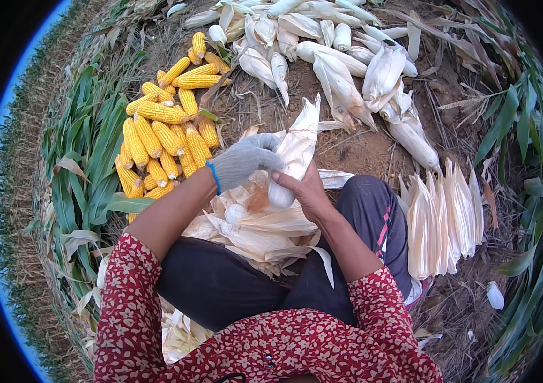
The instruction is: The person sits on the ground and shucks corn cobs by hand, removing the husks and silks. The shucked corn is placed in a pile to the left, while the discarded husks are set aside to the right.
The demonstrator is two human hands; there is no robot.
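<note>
My right hand (306,191), bare, holds an ear of corn in its pale dry husk (296,148), thumb across the near side by the thick end. The husk's pointed tip slants up and away. My left hand (251,160), in a grey knit glove with a blue cuff, has its fingers curled against the left side of that husk; the fingertips are partly hidden. Below both hands, loose stripped husks (262,230) lie heaped between my legs. Yellow husked cobs (159,112) form a pile to the left of the gloved hand.
Unhusked ears (338,52) lie in an arc on the soil ahead. Flat husks (444,220) stand in a row beside my right knee (372,201). Green corn leaves (534,210) border the right side, and more leaves (80,143) the left. Further husks (180,335) lie at lower left.
</note>
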